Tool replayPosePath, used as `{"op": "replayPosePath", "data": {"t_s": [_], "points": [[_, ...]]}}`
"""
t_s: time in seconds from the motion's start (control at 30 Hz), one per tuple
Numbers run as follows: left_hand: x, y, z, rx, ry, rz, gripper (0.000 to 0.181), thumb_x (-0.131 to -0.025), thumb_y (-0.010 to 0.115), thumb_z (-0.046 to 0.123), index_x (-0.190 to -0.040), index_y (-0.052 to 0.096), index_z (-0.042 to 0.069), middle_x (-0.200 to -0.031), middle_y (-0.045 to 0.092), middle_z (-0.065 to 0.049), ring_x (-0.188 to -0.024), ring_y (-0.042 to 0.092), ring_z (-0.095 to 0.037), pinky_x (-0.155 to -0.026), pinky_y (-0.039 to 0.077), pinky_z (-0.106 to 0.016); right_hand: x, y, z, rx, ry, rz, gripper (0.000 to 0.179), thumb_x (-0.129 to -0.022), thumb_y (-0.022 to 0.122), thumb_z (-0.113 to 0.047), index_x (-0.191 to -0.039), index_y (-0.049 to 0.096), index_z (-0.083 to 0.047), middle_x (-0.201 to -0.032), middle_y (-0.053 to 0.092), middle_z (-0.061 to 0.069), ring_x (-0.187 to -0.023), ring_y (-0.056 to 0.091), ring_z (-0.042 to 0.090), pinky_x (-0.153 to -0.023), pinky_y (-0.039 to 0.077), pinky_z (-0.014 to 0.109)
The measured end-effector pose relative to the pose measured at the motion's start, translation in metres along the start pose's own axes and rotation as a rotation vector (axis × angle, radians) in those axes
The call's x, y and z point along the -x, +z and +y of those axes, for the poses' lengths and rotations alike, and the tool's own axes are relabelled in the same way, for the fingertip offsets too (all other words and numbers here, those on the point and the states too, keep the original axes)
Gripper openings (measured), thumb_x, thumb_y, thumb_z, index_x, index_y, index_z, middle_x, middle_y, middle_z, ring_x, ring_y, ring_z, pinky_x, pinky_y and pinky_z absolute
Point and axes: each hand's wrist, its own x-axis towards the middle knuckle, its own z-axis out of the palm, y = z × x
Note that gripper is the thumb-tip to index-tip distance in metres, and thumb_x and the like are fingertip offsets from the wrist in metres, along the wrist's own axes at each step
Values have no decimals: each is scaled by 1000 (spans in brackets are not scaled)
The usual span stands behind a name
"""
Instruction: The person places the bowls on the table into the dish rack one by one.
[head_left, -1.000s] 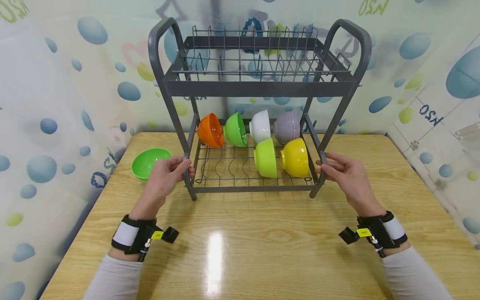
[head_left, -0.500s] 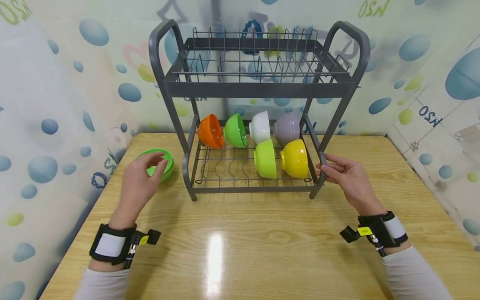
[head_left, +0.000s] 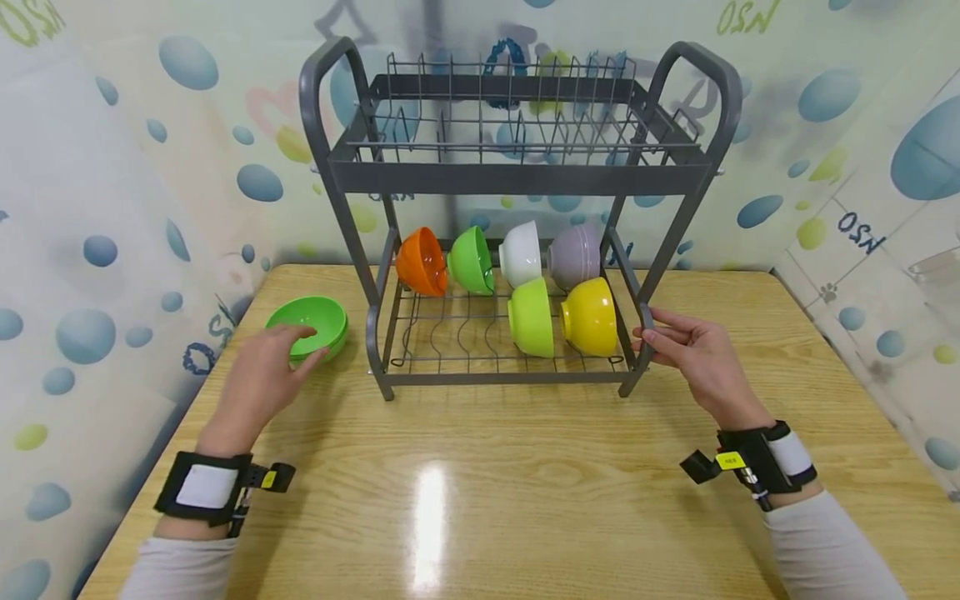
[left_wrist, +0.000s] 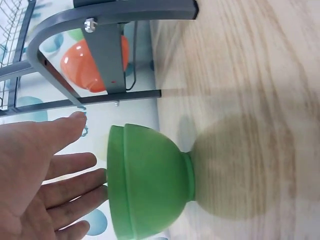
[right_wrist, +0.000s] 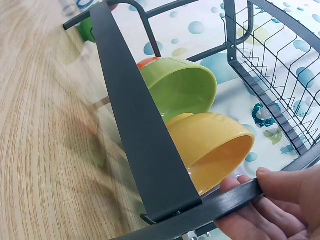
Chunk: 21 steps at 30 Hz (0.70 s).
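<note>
My left hand (head_left: 258, 379) is over the near side of a green bowl (head_left: 318, 313), which stands upright on the table left of the rack. In the left wrist view its fingers are extended, close to the rim of the green bowl (left_wrist: 150, 180); whether they touch it I cannot tell. A double edge shows at that rim, perhaps a second bowl nested inside. My right hand (head_left: 697, 358) pinches the right side rail of a grey two-tier dish rack (head_left: 517, 178), thumb on one side and fingers on the other, as the right wrist view confirms.
On the lower tier, bowls stand on edge: orange (head_left: 420, 262), green (head_left: 470, 260), white (head_left: 521, 254) and purple (head_left: 574, 257) behind, lime (head_left: 531, 318) and yellow (head_left: 590, 317) in front. The wooden table (head_left: 510, 483) meets a patterned wall covering (head_left: 225, 108) at the back.
My left hand has let go of the rack's left side rail and moved left to the green bowl on the table. The right hand keeps its hold on the rack.
</note>
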Motion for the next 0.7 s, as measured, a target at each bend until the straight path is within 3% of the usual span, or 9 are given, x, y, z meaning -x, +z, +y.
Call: {"op": "replayPosePath", "data": {"t_s": [0.2, 0.5, 0.7], "points": [[1, 7, -3, -62, 18, -105, 41, -91, 64, 25, -118, 61, -7, -117, 61, -31, -108, 56, -47, -91, 46, -59, 0, -1, 0, 13, 6, 1, 64, -90, 64, -25, -144, 40, 2, -103, 73, -10, -93, 70, 8, -78, 56, 22], [0, 12, -3, -91, 36, -167, 30, -92, 60, 13, -114, 62, -6, -108, 66, -29, -99, 61, -45, -85, 48, -58, -1, -2, -1, -20, 11, -3, 64, -90, 64, -23, -144, 39, 2, -103, 73, -8, -91, 70, 8, -78, 56, 22], [0, 12, -3, -135, 62, -146, 10, -92, 55, 4, -92, 65, 1, -76, 66, -14, -67, 61, -28, -61, 49, -46, 0, -1, -1, -29, 7, -8, 64, -90, 64, -22, -143, 39, 3, -103, 73, -8, -92, 70, 8, -78, 56, 23]]}}
